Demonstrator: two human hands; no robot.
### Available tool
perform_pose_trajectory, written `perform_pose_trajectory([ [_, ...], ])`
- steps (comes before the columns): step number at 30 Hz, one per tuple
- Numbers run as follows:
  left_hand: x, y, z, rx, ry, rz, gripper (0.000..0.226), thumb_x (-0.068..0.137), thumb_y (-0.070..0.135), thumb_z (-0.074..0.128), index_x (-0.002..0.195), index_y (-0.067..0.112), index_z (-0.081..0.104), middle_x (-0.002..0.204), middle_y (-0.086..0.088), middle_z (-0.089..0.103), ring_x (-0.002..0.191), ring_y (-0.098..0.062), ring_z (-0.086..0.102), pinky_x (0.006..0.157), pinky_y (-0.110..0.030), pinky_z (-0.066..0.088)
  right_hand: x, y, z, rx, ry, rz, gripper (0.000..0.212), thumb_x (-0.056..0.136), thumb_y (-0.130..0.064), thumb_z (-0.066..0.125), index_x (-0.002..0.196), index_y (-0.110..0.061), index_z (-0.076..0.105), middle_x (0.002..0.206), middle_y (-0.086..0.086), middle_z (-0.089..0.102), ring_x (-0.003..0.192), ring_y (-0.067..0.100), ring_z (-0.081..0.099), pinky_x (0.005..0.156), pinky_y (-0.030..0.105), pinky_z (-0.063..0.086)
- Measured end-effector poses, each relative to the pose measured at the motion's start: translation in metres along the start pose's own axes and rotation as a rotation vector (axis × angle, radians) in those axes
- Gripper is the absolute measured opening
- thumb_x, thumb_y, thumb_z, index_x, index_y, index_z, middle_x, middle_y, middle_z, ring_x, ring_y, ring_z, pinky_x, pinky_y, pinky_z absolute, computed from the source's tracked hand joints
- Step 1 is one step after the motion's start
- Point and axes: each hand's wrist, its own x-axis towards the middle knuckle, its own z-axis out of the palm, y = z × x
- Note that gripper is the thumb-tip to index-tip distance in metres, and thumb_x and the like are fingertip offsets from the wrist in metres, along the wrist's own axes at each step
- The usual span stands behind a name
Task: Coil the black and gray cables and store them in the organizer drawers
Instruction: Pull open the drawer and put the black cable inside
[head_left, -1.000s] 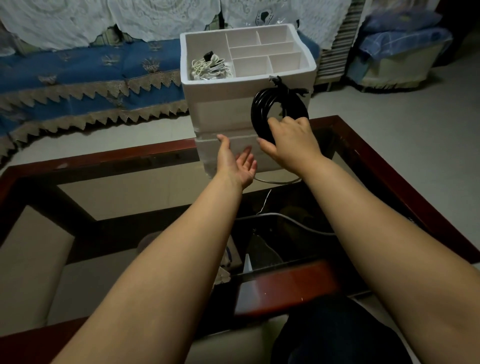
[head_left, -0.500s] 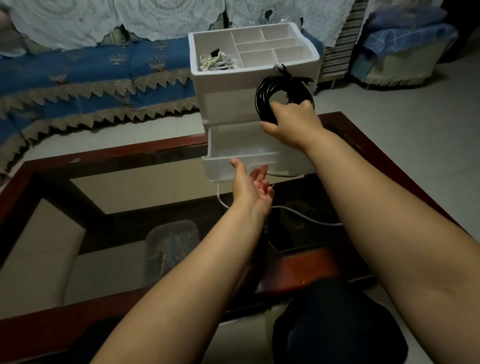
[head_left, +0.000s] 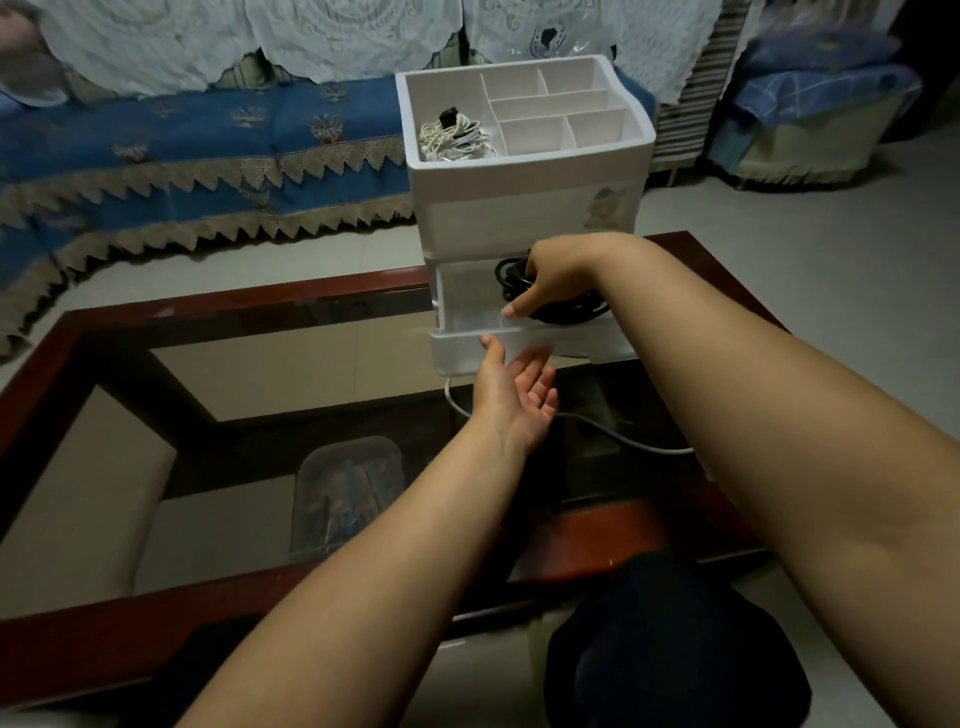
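the glass-topped table (head_left: 130, 332) carries a white organizer (head_left: 524, 208) at 12 o'clock, its bottom drawer (head_left: 467, 332) pulled out. the right hand (head_left: 553, 280) grips the coiled black cable (head_left: 566, 306) inside that drawer; the left hand (head_left: 511, 395), at 6 o'clock of the drawer, lies palm-up, fingers loose.

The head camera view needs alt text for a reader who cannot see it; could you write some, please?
The right hand lowers a coiled black cable into the open drawer of a white organizer on a glass table. The left hand waits open below.
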Motion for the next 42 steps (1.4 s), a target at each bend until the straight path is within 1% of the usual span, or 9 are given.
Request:
perform_pose_trajectory([
  [6, 0.000, -0.002, -0.002, 0.036, -0.011, 0.016, 0.062, 0.095, 0.060, 0.033, 0.133, 0.015, 0.053, 0.136, -0.001, 0.056, 0.130, -0.019, 0.045, 0.098, -0.032, 0.032, 0.002, 0.004, -0.005, 0.055, -0.029, 0.018, 0.041, 0.078, -0.052, 0.062, 0.090, -0.014, 0.070, 0.094, 0.007, 0.068, 0.087, 0.025, 0.064, 0.079, 0.034, 0.050],
  [11, 0.005, 0.001, -0.006, 0.065, -0.016, -0.005, 0.061, 0.096, 0.060, 0.033, 0.133, 0.016, 0.054, 0.135, -0.001, 0.058, 0.127, -0.018, 0.048, 0.097, -0.033, 0.032, 0.010, -0.006, -0.006, 0.024, -0.123, 0.051, 0.038, 0.078, -0.052, 0.062, 0.082, -0.015, 0.068, 0.085, 0.005, 0.067, 0.070, 0.021, 0.061, 0.060, 0.027, 0.044],
  [15, 0.010, 0.007, -0.010, 0.095, -0.041, -0.024, 0.059, 0.096, 0.059, 0.034, 0.128, 0.015, 0.057, 0.133, -0.001, 0.059, 0.127, -0.018, 0.048, 0.104, -0.035, 0.030, 0.024, -0.003, 0.018, -0.310, 0.048, 0.014, 0.060, 0.087, -0.062, 0.050, 0.123, -0.015, 0.058, 0.124, 0.009, 0.060, 0.111, 0.029, 0.056, 0.090, 0.035, 0.040],
  [18, 0.011, 0.008, -0.012, 0.268, -0.035, -0.015, 0.056, 0.097, 0.056, 0.034, 0.126, 0.014, 0.057, 0.127, -0.001, 0.063, 0.121, -0.018, 0.054, 0.099, -0.035, 0.034, 0.029, 0.003, 0.034, -0.310, 0.107, -0.023, 0.069, 0.084, -0.074, 0.037, 0.111, -0.016, 0.062, 0.117, 0.010, 0.064, 0.107, 0.029, 0.058, 0.084, 0.034, 0.039],
  [21, 0.013, 0.003, -0.024, 0.609, 0.220, 0.380, 0.031, 0.094, 0.043, 0.053, 0.100, 0.014, 0.062, 0.088, 0.002, 0.066, 0.084, -0.014, 0.058, 0.079, -0.032, 0.043, 0.026, 0.004, 0.026, -0.079, 0.535, -0.093, 0.057, 0.092, -0.061, 0.039, 0.087, -0.011, 0.066, 0.093, 0.012, 0.065, 0.089, 0.031, 0.060, 0.066, 0.034, 0.042],
  [24, 0.012, 0.003, -0.045, 0.905, 0.439, 1.036, 0.029, 0.084, 0.035, 0.070, 0.095, 0.016, 0.051, 0.090, 0.004, 0.050, 0.083, -0.014, 0.050, 0.078, -0.033, 0.045, 0.025, 0.008, 0.008, -0.066, 1.108, -0.169, 0.033, 0.094, -0.036, 0.046, 0.104, -0.010, 0.063, 0.109, 0.016, 0.059, 0.103, 0.034, 0.053, 0.086, 0.041, 0.042],
  [27, 0.028, 0.024, -0.057, 1.456, 0.591, 1.386, 0.050, 0.076, 0.048, 0.073, 0.112, 0.019, 0.053, 0.118, -0.008, 0.047, 0.109, -0.024, 0.043, 0.093, -0.036, 0.036, 0.030, 0.012, -0.014, -0.032, 0.980, -0.010, 0.045, 0.094, -0.044, 0.043, 0.134, -0.022, 0.047, 0.142, 0.010, 0.040, 0.136, 0.030, 0.030, 0.112, 0.048, 0.013],
  [32, 0.040, 0.062, -0.050, 1.767, 0.453, 1.351, 0.059, 0.074, 0.063, 0.067, 0.114, 0.021, 0.055, 0.120, -0.004, 0.050, 0.115, -0.024, 0.045, 0.098, -0.036, 0.035, 0.043, 0.016, -0.028, 0.067, 0.796, 0.069, 0.041, 0.095, -0.052, 0.040, 0.120, -0.024, 0.057, 0.130, 0.010, 0.052, 0.132, 0.031, 0.030, 0.112, 0.057, 0.003],
  [42, 0.054, 0.063, -0.037, 1.405, 0.313, 1.033, 0.101, 0.072, 0.054, 0.075, 0.149, 0.028, 0.016, 0.157, -0.001, 0.020, 0.136, -0.025, 0.038, 0.095, -0.039, 0.047, 0.053, 0.018, -0.042, 0.122, 0.838, -0.014, 0.041, 0.089, -0.055, 0.051, 0.093, -0.018, 0.066, 0.106, 0.007, 0.061, 0.118, 0.027, 0.044, 0.102, 0.047, 0.024],
])
